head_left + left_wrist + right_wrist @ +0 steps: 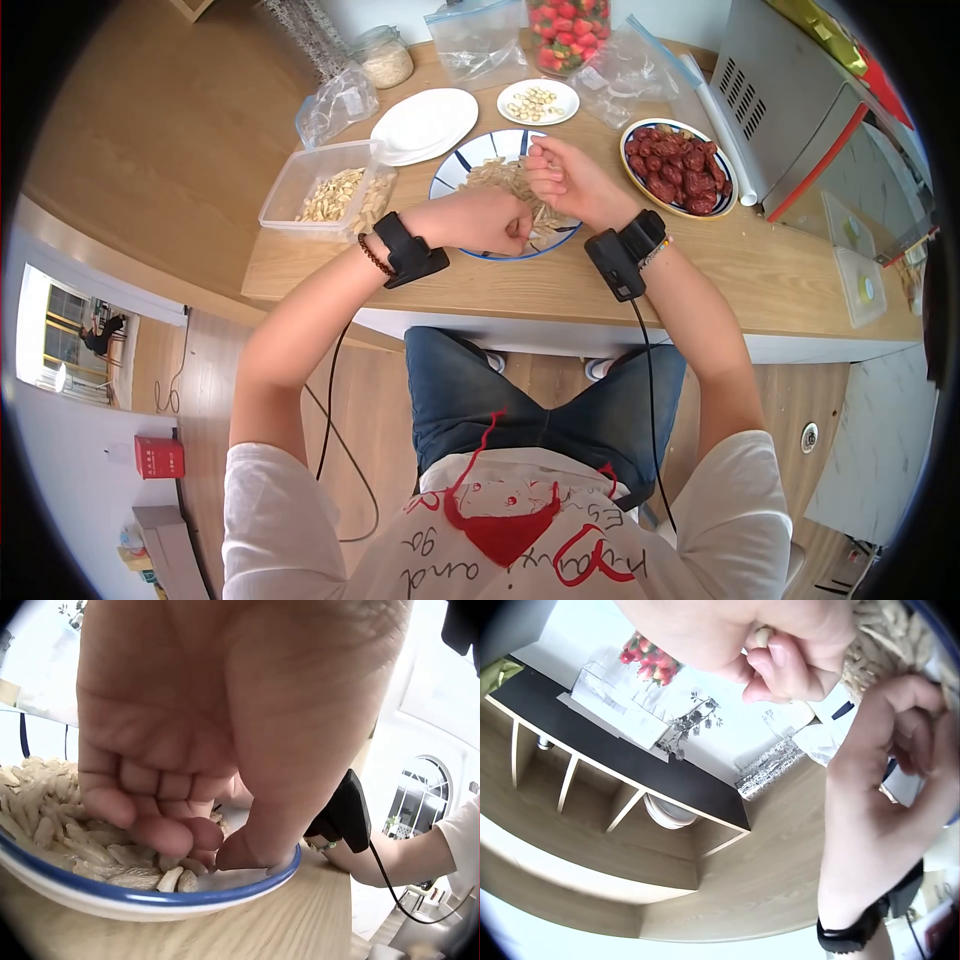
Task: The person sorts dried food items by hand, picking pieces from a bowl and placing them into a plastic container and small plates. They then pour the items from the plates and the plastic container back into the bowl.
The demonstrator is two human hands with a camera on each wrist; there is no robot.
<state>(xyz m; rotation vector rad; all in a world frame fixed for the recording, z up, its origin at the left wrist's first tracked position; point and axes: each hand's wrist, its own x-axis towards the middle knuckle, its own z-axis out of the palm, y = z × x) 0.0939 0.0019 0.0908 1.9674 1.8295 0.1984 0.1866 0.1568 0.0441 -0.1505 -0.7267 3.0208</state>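
A blue-rimmed plate (443, 188) holds a heap of pale dried slices (56, 825). Over its near side is my left hand (487, 219), fingers curled down, with fingertips and thumb low at the slices beside the rim; whether they pinch one I cannot tell. My right hand (572, 180) is raised above the plate's right side. Between its thumb and fingers it pinches a small pale piece (763, 636), seen in the right wrist view. The left hand's fingers largely hide the spot they work on.
Left of the plate stands a clear plastic box (285, 215) of pale slices. Behind are a white plate (425, 122) and a small dish (568, 107) of yellowish pieces. Red dates (680, 170) fill a plate at right, near a microwave (770, 100). Plastic bags (478, 50) line the back.
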